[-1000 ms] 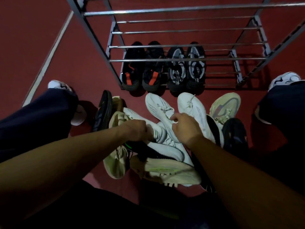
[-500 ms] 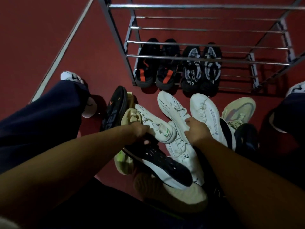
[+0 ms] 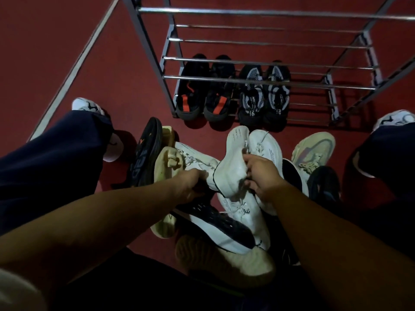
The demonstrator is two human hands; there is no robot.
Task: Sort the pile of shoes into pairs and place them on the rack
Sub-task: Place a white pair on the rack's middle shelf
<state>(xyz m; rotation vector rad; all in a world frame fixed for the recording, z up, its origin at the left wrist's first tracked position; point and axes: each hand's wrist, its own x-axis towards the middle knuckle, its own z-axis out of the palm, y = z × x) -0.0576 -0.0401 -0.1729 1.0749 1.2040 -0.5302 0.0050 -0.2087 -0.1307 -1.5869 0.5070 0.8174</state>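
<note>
Shoes (image 3: 215, 198) piled on red floor (image 3: 67, 52) before rack (image 3: 258, 81), right hand (image 3: 262, 176) gripping lifted white sneaker (image 3: 231, 167), left hand (image 3: 190, 182) closed on another white sneaker (image 3: 197, 160).

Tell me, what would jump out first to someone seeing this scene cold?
Probably the right hand in the middle, lifting a white sneaker out of the jumbled pile on the red floor, while the left hand grips another white shoe beside it. Behind them, two dark pairs, one with orange tabs and one black-and-white, already sit neatly on the bottom of the metal rack.
</note>
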